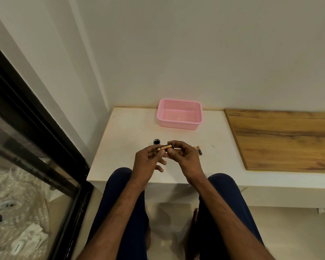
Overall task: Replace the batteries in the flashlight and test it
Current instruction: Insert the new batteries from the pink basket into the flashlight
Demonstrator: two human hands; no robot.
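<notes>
Both my hands meet above the white table. A copper-and-black battery lies sideways between their fingertips. My left hand pinches its left, black end. My right hand closes over its right end; whatever else that hand holds is hidden. A small black cylindrical flashlight part with a silver rim stands upright on the table just behind my left hand. Loose batteries lie on the table to the right of my right hand.
A pink plastic basket stands near the wall at the back of the table, with nothing in it. A wooden board covers the surface to the right. A black-framed glass panel runs along the left. My knees sit under the front edge.
</notes>
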